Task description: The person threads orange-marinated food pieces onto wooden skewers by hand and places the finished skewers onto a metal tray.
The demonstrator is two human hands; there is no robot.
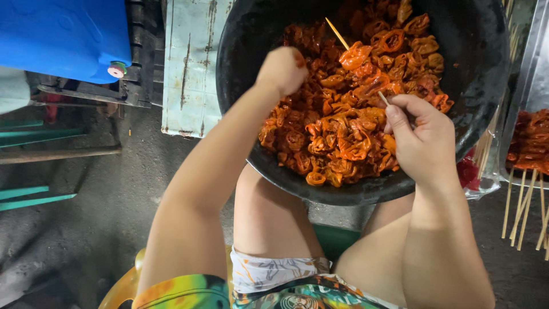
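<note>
A large black basin (246,51) rests on my knees, filled with orange-red marinated meat pieces (337,137). My right hand (423,140) grips a thin bamboo skewer (343,41) that points up and to the left, with several meat pieces threaded on it (366,71). My left hand (281,70) reaches into the meat with its fingers curled down among the pieces; what it pinches is hidden under the hand.
At the right a metal tray (529,74) holds finished meat skewers (529,143) whose sticks hang over its edge. A blue container (63,34) and a pale worn metal box (191,68) stand at the upper left. Grey concrete floor lies below.
</note>
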